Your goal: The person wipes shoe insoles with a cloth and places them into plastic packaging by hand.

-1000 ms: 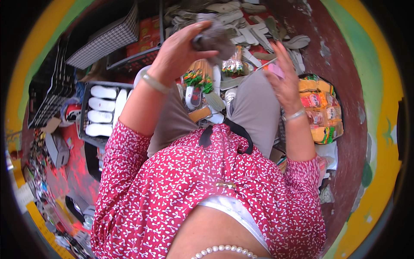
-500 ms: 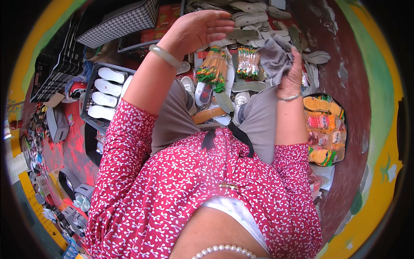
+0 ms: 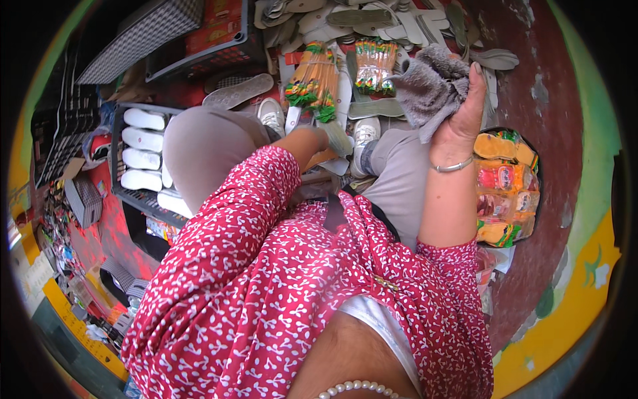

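My right hand (image 3: 465, 113) is raised in front of the right knee, its fingers closed on a crumpled grey cloth (image 3: 428, 86). A thin metal bangle circles that wrist. My left forearm (image 3: 304, 142) reaches down between the knees, and the left hand's fingers are hidden there. Close beyond it lies a tied bundle of thin orange sticks (image 3: 318, 70) with green and yellow ends. A second tied bundle (image 3: 375, 66) lies to its right. Under and around them are flat shoe insoles (image 3: 379, 108), pale and grey-green.
A dark crate with white insoles (image 3: 143, 138) stands by my left knee. Another dark crate (image 3: 206, 60) is beyond it. At the right sits a round container of orange-wrapped packs (image 3: 504, 179). Many loose insoles (image 3: 362, 18) are piled at the far side.
My left arm has dropped from a raised, open-handed position to between the knees. My right hand still holds the cloth and appears slightly nearer. The left knee has swung outward.
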Motion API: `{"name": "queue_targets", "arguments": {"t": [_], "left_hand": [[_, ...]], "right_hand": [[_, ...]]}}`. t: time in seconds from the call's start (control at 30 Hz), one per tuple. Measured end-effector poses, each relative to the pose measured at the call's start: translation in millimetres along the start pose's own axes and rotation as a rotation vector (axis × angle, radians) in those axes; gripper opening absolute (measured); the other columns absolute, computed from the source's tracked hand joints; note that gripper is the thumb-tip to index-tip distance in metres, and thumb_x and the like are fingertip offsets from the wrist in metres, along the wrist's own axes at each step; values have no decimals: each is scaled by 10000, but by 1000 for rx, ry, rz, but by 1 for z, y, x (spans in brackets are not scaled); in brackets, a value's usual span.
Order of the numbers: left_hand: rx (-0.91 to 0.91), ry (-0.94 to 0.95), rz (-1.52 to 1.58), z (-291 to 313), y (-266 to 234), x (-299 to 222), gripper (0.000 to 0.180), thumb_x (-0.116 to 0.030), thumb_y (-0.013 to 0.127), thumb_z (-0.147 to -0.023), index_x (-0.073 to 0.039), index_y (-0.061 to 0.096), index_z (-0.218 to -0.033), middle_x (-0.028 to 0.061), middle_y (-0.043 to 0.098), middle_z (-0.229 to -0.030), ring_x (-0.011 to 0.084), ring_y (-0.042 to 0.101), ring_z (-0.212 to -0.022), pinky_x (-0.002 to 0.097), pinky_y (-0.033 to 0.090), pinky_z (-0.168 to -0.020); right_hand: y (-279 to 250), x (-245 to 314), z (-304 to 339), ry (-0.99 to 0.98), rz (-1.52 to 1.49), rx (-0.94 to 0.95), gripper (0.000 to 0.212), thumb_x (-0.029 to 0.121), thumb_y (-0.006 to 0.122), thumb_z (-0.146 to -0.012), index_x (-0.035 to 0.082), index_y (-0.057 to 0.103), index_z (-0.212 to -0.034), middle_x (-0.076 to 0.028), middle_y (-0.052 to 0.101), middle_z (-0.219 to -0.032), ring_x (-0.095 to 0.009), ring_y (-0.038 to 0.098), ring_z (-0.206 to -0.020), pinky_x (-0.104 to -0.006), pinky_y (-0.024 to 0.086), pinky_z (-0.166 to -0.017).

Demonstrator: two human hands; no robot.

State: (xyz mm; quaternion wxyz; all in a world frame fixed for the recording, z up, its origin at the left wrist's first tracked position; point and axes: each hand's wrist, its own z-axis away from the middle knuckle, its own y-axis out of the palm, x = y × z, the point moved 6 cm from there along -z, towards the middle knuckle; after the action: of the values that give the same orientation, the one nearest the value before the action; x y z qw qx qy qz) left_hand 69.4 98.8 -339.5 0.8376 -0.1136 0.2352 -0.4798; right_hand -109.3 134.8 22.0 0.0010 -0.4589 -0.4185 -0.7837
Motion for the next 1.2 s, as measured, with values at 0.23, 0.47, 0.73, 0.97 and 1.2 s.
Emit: {"name": "queue_targets", "arguments": {"t": [0.23, 0.47, 0.73, 0.97, 1.2], "left_hand": [[242, -10, 19, -16, 56, -19, 281, -171, 626, -767, -53, 660, -1019, 114, 651, -968, 240, 636, -872, 383, 503, -742], [373, 44, 22, 1, 77, -16, 284, -171, 632, -765, -41, 636, -1018, 100, 640, -906, 211, 632, -821, 354, 513, -682], [250, 218, 341, 70, -69, -23, 292, -171, 638, -764, -27, 610, -1017, 85, 628, -836, 177, 628, -764, 321, 523, -613], [-421, 603, 1357, 258, -219, 9, 250, -162, 657, -791, 22, 630, -958, 29, 640, -839, 109, 618, -776, 260, 510, -680], [-364, 1223, 2121, 332, -189, -9, 448, -264, 512, -914, 36, 474, -1245, 206, 599, -1137, 301, 607, -1049, 395, 538, -850]], "right_hand": [[27, -7, 17, 21, -44, -26, 373, 373, 573, -872, 20, 615, -986, -133, 663, -985, -263, 638, -885, -387, 503, -832], [27, -16, 28, 93, -46, -84, 422, 390, 582, -852, 13, 603, -1041, -134, 646, -1019, -276, 622, -939, -412, 491, -871], [13, -2, 4, 50, -75, -46, 437, 383, 567, -864, -10, 597, -1052, -139, 651, -1027, -280, 629, -922, -397, 491, -865], [-29, 25, -16, -115, -160, -8, 550, 489, 422, -901, 24, 566, -1157, -115, 628, -1103, -281, 610, -983, -422, 483, -878], [-26, -4, -11, 43, -292, 175, 345, 274, 549, -879, 41, 590, -1131, -90, 634, -1119, -265, 599, -1017, -424, 453, -932]]}}
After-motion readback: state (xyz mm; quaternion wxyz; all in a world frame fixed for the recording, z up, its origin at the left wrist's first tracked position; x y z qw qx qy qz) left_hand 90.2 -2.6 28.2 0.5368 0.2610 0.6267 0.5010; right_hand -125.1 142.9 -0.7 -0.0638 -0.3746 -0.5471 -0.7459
